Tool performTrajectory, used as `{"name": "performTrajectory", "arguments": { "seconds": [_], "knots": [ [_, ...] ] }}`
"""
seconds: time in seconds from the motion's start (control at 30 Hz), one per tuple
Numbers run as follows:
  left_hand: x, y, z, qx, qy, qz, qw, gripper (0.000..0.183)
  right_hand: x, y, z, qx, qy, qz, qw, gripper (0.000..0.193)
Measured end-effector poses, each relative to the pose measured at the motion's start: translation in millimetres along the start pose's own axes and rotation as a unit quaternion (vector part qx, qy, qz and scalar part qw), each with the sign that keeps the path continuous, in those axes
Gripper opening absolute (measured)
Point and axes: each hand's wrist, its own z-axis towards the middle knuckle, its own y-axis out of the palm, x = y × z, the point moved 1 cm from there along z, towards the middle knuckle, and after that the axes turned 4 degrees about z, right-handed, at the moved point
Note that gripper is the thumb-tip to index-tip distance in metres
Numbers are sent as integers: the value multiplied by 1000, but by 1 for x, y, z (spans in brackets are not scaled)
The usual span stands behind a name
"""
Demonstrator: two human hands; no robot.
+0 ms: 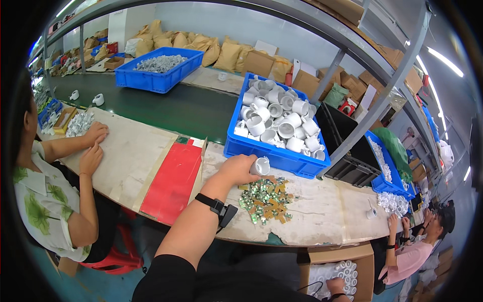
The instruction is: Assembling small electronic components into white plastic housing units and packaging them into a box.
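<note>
My left hand [237, 169] reaches across the table, its fingers closed around a white plastic cup-shaped housing [261, 166]. The housing's round open end faces up and toward me. Just below it lies a loose pile of small green and yellow circuit boards [266, 199]. My right hand [335, 286] is low at the right, curled over an open cardboard carton [366, 266]. Rows of white cylindrical parts [347, 275] stand in that carton. What the right fingers hold, if anything, is hidden. Beyond my left hand, a blue crate [282, 162] is heaped with white housings [274, 111].
A green conveyor belt [166, 108] runs behind the table, carrying another blue crate [162, 83]. A black crate [347, 151] and a slanted metal post [377, 95] stand right. One co-worker [60, 191] sits left, another [410, 254] right. A red sheet [172, 183] lies on the table.
</note>
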Motion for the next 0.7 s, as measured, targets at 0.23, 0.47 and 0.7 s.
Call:
{"name": "performTrajectory", "arguments": {
  "seconds": [0.23, 0.47, 0.7],
  "knots": [
    [7, -7, -2, -27, -4, 24, 999, 56, -64, -118, 18, 218, 8, 27, 976, 23],
    [15, -1, 7, 17, 39, 2, 999, 62, -264, -291, -121, 461, -468, 297, 693, 19],
    [8, 0, -2, 53, 28, -63, 996, 58, -488, -383, -198, 460, -683, 345, 449, 23]
  ]
}}
